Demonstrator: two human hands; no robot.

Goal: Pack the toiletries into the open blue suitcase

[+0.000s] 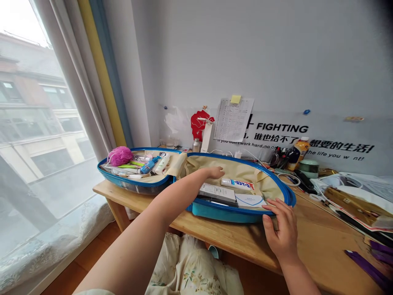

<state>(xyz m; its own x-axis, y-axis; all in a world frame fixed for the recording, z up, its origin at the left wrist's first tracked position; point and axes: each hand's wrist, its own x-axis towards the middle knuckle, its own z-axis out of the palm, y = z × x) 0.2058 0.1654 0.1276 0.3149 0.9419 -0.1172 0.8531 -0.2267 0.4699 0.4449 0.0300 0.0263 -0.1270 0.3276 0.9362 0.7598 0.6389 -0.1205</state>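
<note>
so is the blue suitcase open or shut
Open: the blue hard-shell suitcase lies flat, both halves spread apart on the wooden table, beige lining and toiletries showing.

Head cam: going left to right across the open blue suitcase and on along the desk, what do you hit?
Pink mesh bath sponge → blue bottle → white tube → left hand → toothpaste tube → right hand → orange-capped bottle → pale green round container

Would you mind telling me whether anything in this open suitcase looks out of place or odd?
Yes: the beige lining of the blue suitcase is bunched and creased around the half under the hands instead of lying flat, with a flap standing up at the middle.
</note>
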